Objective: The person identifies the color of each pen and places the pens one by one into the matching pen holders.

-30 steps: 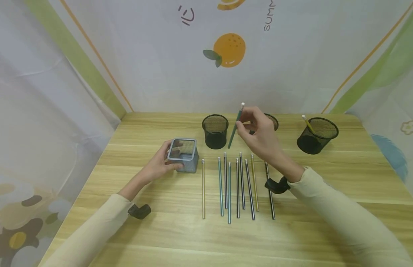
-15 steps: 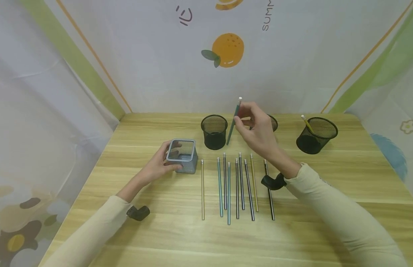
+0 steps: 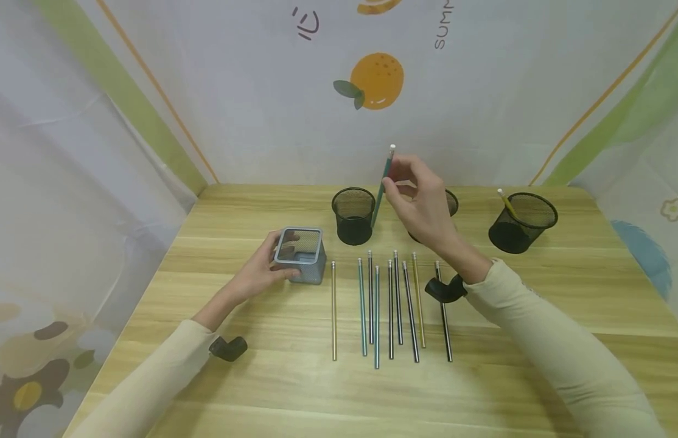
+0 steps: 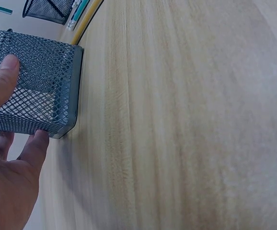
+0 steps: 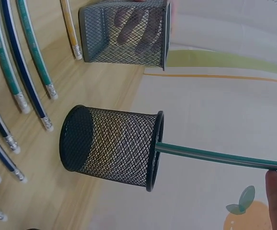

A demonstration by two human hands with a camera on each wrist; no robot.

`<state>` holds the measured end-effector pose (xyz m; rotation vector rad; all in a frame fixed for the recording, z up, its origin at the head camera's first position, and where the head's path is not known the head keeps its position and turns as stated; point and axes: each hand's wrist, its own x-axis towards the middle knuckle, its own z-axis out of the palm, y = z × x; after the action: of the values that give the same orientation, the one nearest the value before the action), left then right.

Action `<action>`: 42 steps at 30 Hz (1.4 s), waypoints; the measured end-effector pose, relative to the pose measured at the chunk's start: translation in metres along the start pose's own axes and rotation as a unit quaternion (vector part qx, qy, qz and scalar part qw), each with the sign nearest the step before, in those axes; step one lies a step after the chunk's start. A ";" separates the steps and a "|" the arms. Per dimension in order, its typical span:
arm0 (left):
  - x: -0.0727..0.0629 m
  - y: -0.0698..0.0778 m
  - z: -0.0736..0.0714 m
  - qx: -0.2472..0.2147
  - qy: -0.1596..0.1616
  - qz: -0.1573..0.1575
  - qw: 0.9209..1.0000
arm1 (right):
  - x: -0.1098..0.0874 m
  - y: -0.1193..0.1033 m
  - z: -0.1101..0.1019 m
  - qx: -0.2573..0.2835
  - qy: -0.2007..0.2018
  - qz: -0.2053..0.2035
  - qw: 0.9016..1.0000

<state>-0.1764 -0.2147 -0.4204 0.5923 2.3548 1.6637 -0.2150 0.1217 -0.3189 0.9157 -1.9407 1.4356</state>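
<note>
My right hand (image 3: 421,201) pinches a green pencil (image 3: 380,191) near its upper part, white eraser end up. The pencil is slightly tilted, right beside the round black mesh cup (image 3: 354,232) at the back middle. In the right wrist view its lower end overlaps the rim of that cup (image 5: 121,146). My left hand (image 3: 254,277) grips a square grey mesh pen holder (image 3: 313,272) on the table, thumb on one side and fingers on another. No pencil shows inside this holder or the middle cup.
Several pencils in green, dark and yellow lie in a row, a dark pencil (image 3: 444,316) at the right end. Another black cup (image 3: 451,201) is mostly hidden behind my right hand. A third cup (image 3: 511,237), far right, contains a yellow pencil (image 3: 507,205). A curtain (image 3: 273,121) hangs behind the table.
My right hand has risen and shifted slightly left with the green pencil, bringing its lower end closer to the middle cup. The left hand stays on the square holder.
</note>
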 end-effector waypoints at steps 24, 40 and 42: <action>0.000 0.000 0.001 -0.005 0.004 0.000 1.000 | 0.006 0.018 0.025 0.002 -0.019 -0.029 0.999; 0.000 -0.001 0.000 -0.003 0.004 0.008 1.000 | -0.009 0.035 0.036 -0.012 -0.071 -0.017 0.997; 0.000 -0.001 0.000 -0.003 0.004 0.006 1.000 | -0.010 0.036 0.036 -0.020 -0.074 -0.018 0.997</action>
<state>-0.1766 -0.2148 -0.4210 0.6024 2.3554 1.6804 -0.2388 0.0958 -0.3579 1.0603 -2.0412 1.3363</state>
